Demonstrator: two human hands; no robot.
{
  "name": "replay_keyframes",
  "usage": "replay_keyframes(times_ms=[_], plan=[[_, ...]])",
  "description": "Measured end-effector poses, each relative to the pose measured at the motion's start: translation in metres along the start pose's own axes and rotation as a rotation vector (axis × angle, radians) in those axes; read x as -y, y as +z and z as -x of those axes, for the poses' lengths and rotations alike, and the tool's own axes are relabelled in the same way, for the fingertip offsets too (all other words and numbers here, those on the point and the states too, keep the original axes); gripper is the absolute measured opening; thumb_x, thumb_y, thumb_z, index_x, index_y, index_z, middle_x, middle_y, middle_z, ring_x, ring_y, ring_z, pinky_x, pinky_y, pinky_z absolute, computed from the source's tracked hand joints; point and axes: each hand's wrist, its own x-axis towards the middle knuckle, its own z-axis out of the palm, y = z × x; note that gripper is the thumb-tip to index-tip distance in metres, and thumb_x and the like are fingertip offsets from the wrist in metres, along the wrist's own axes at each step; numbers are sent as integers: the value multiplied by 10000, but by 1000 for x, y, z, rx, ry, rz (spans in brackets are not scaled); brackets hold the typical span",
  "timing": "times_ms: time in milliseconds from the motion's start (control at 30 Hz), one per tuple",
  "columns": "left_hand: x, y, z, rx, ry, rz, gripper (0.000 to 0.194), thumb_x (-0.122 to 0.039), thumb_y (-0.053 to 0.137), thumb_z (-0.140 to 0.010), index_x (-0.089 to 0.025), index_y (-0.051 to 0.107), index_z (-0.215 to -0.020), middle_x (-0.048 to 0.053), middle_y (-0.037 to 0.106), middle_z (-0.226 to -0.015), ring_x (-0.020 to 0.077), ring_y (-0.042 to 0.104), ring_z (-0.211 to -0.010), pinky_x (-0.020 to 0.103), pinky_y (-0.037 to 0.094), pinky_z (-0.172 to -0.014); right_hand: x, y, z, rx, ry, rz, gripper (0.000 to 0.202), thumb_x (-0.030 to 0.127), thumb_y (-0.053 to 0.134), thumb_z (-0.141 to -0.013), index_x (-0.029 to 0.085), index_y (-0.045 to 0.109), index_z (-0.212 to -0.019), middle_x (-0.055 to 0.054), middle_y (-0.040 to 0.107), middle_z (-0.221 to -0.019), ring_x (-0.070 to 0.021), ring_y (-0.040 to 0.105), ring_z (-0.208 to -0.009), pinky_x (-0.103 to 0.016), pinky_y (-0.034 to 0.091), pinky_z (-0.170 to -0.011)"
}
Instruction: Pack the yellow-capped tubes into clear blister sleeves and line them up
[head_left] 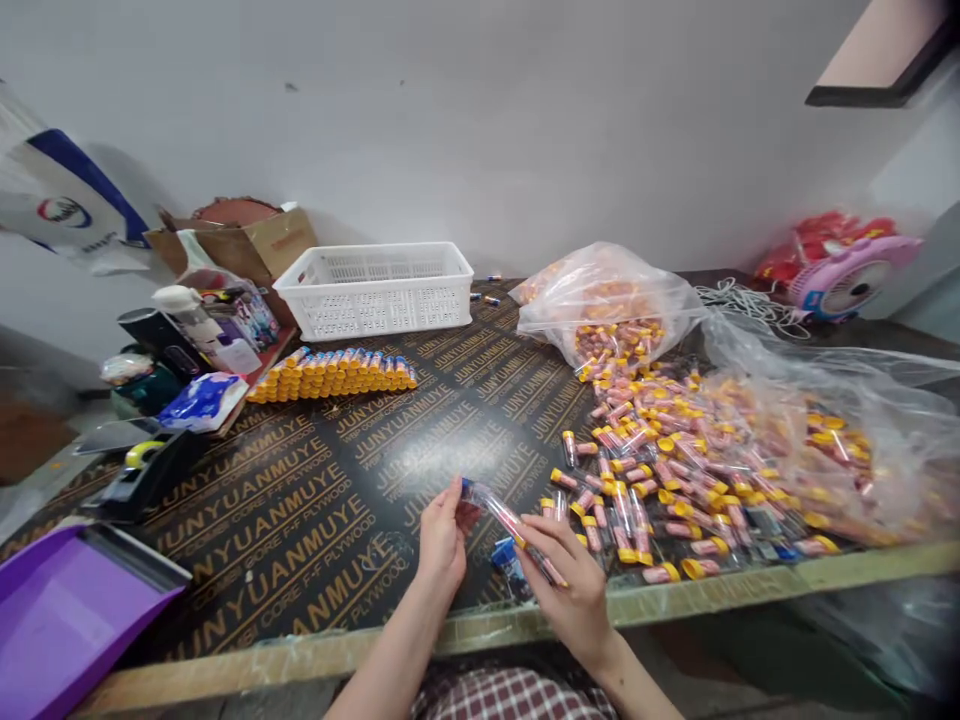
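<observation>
A clear tube point(495, 512) with a blue end and pink content is held between my two hands, slanting down to the right. The fingers of my left hand point(444, 535) pinch its blue end. My right hand point(566, 580) has its fingers closed round the lower part. Just under the tube, some blue pieces point(510, 560) lie on the table, partly hidden by my right hand. Many pink tubes with yellow caps point(675, 470) are spread on the right. On the left, a stack of tubes point(334, 376) lies with yellow ends facing me.
Behind stand a white basket point(382, 305) and a plastic bag of tubes point(611, 300). A purple dustpan point(67, 610), a tape dispenser point(146, 475) and a cardboard box point(277, 240) are on the left. A pink fan point(859, 285) is at the back right. The table's front edge point(300, 655) runs below my hands.
</observation>
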Motion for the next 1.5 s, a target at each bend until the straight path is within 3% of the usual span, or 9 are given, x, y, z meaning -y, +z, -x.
replay_keyframes(times_ms=[133,267,400,567,700,833,967,1500], plan=[[-1,1,6,146,0,-51,350,-337,790,-575,-137,570,-760,14,658,-688,119,619,-600,226,487,-603,-8,2,5,90,132,-112,318,123,525,-833,261,608,-1108,-66,608,-1076,-198,592,-1007,-356,510,-874],[-2,0,11,203,-11,-144,393,-298,792,-584,-144,578,-875,27,668,-714,130,629,-614,220,481,-586,-15,7,7,124,175,-195,324,105,470,-839,257,596,-1095,-60,600,-1014,-182,597,-944,-332,525,-814],[-1,0,18,301,-83,-270,340,-303,785,-595,-95,635,-819,47,658,-691,115,599,-577,225,483,-584,-18,7,4,132,156,-157,551,75,505,-749,270,453,-1263,-74,526,-1131,-198,568,-980,-356,518,-828],[-1,0,27,423,-145,-386,343,-334,758,-634,-81,673,-849,72,664,-714,128,597,-611,239,477,-611,-24,1,-5,268,144,-244,801,73,517,-663,257,234,-1389,-100,261,-1437,-257,433,-1212,-407,462,-939],[-3,2,30,504,-218,-426,373,-399,721,-669,-76,684,-852,76,653,-707,108,566,-576,220,448,-581,-29,-3,-7,381,147,-352,875,38,504,-608,259,206,-1401,-86,244,-1456,-269,377,-1271,-434,403,-1009],[-2,2,31,495,-234,-410,402,-406,762,-612,-81,688,-836,62,641,-706,103,554,-569,224,434,-573,-29,-3,-5,443,149,-457,878,18,479,-581,252,233,-1390,-85,349,-1403,-260,410,-1251,-437,371,-1040],[0,1,32,469,-222,-404,444,-411,789,-565,-83,680,-844,63,643,-722,120,568,-588,242,438,-582,-28,1,-3,420,181,-530,874,9,479,-568,258,252,-1375,-86,421,-1340,-249,455,-1216,-415,393,-1027],[2,-1,33,434,-206,-390,461,-404,803,-537,-68,656,-815,53,627,-673,108,549,-552,228,436,-529,-27,8,1,342,184,-629,868,14,473,-563,230,237,-1370,-111,409,-1363,-266,429,-1245,-442,408,-1017]])
